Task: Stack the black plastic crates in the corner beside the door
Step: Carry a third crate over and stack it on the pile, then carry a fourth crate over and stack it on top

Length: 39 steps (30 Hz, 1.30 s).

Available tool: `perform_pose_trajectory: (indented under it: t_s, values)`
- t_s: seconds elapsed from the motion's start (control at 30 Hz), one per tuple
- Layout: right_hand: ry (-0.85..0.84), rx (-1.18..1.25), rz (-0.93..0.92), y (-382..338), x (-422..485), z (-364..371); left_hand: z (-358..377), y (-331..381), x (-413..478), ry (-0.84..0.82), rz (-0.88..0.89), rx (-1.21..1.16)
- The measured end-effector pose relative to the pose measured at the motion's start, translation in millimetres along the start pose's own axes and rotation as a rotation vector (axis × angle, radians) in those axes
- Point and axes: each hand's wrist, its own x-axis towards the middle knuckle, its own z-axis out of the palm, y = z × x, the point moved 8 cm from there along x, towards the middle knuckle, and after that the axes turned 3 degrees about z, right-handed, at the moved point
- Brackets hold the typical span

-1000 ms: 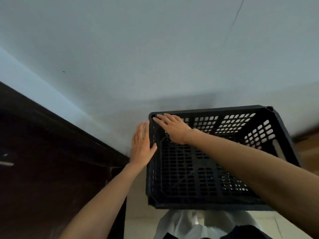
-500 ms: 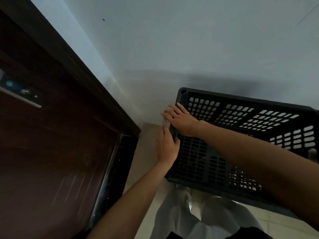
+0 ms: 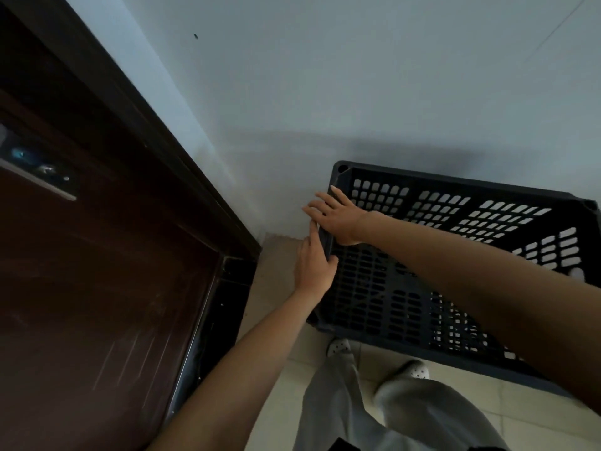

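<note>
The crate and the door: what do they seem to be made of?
The crate looks like moulded black plastic, matt: thin walls pierced with regular slots, rounded rim. The door looks like dark brown wood or wood veneer, slightly glossy, with faint streaks; which, I cannot tell.

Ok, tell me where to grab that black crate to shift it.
Take the black crate by the top rim of its short ends, one hand from each side, thumbs inside. The open top leaves the rim free; the left hand pinches the left end this way.
</note>
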Motion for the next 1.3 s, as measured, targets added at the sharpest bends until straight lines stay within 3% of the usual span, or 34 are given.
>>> perform_pose_trajectory:
  t_s: [0.1, 0.3, 0.43, 0.6, 0.8, 1.3]
  values:
    - [-0.039, -0.102, 0.026, 0, -2, -5, -2, -2, -3, -0.055, -0.093, -0.072]
    - [-0.052, -0.308, -0.104, -27, -10, -25, -31, -12, -61, 0.116, -0.021, -0.037]
    - [0.003, -0.311, -0.261, -74, -19, -55, -50, -53, -113, 0.227, -0.22, -0.162]
    - [-0.008, -0.261, -0.449, -142, -63, -55, -56, -87, -209, 0.365, -0.454, -0.121]
    - [-0.083, -0.163, -0.663, -231, -131, -2, -10, -91, -343, 0.391, -0.65, 0.123]
    - [-0.093, -0.409, -1.262, -441, -341, 84, 107, -66, -654, 0.636, -1.194, 0.079]
